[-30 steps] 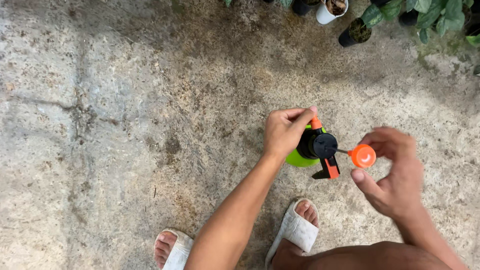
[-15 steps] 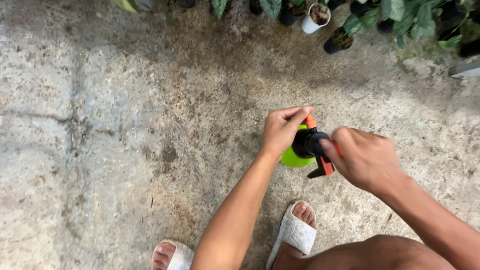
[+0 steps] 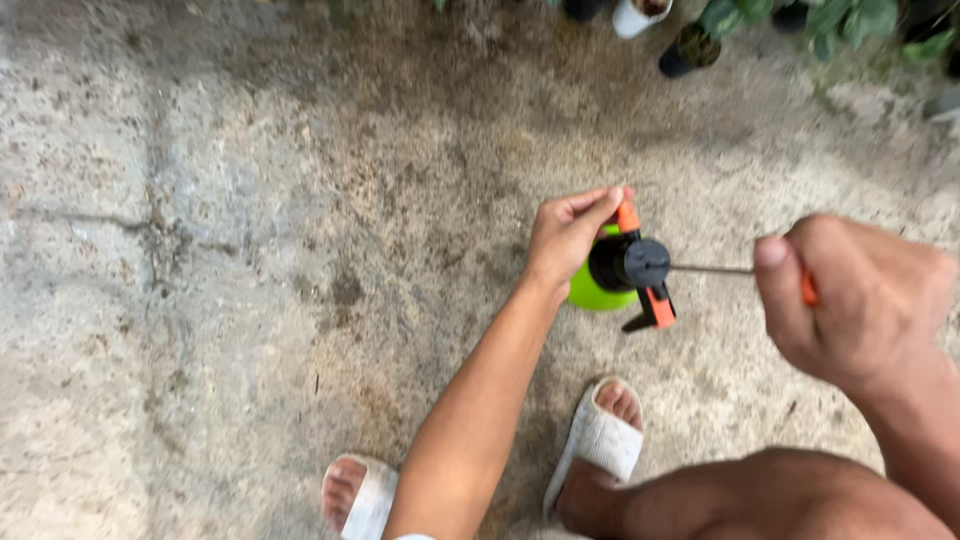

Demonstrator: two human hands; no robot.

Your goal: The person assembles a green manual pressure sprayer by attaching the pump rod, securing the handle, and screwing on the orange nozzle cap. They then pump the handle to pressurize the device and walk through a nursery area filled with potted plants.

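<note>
A green pump sprayer bottle (image 3: 592,290) with a black top and orange trigger parts stands on the concrete ground. My left hand (image 3: 565,235) grips the sprayer's top from the left side. My right hand (image 3: 855,295) is closed around the orange pump knob, of which only a sliver shows. The knob is pulled far up toward the camera, and the thin metal pump rod (image 3: 710,268) runs from the black top to my fist.
My two feet in white slippers (image 3: 600,440) stand on the stained concrete, with my knee at the lower right. Small potted plants (image 3: 690,45) and green leaves line the top edge.
My right hand closed on the orange knob, pressed it down onto the sprayer top, and has now pulled it up, drawing out the metal rod. My left hand kept its grip.
</note>
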